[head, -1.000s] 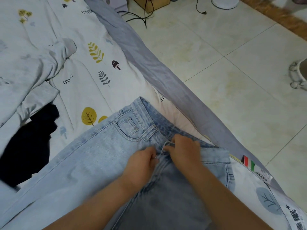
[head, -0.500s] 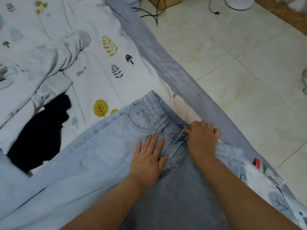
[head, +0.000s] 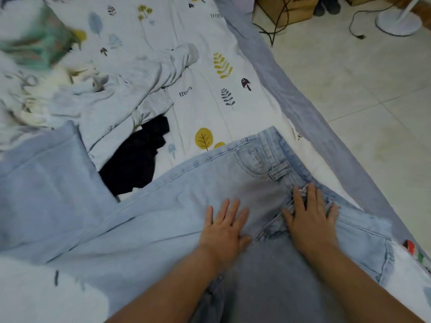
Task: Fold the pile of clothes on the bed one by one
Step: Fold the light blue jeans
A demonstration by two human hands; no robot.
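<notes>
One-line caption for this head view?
Left hand and right hand press flat on jeans spread across the bed.

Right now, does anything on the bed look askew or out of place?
Nothing looks damaged or spilled. Both hands, left hand and right hand, press flat on the jeans. A black garment lies half tucked under crumpled pale clothes, still unfolded.

Pale, washed-blue jeans (head: pixel 177 206); white bed sheet (head: pixel 205 101) printed with yellow and grey leaves, a dark mushroom, "trees" lettering; grey-blue border (head: pixel 303 108); black garment (head: pixel 137 159); cream floor tiles (head: pixel 361 89).
</notes>
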